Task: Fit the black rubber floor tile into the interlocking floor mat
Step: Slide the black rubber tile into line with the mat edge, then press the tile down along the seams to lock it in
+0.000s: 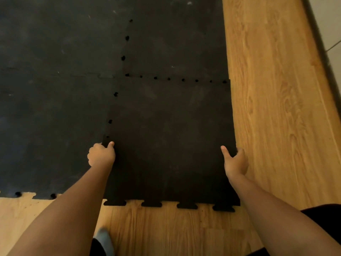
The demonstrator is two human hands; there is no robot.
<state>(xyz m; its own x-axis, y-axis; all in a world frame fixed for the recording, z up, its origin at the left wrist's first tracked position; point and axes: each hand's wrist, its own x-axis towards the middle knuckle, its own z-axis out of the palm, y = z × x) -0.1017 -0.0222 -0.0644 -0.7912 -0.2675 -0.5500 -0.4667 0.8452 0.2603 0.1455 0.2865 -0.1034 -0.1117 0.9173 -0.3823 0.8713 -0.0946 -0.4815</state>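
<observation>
The square black rubber floor tile (169, 141) lies flat at the near right corner of the dark interlocking floor mat (55, 89), matte and slightly scuffed, a little darker than the greyer, dustier tiles around it. Its near edge shows four flared puzzle-shaped tabs jutting over the light wood-grain plank floor (273, 108); its right edge is straight and runs just beside the bare planks. Along its far and left seams a row of small dark gaps marks where the teeth meet the neighbouring tiles. The person's left hand (101, 155) is closed on the tile's left edge, thumb on top, fingers curled under. The right hand (235, 161) clamps the right edge the same way, thumb pressed on the surface. The hands are well apart, one on each side. A grey-socked foot (104, 239) shows blurred at the near edge.
</observation>
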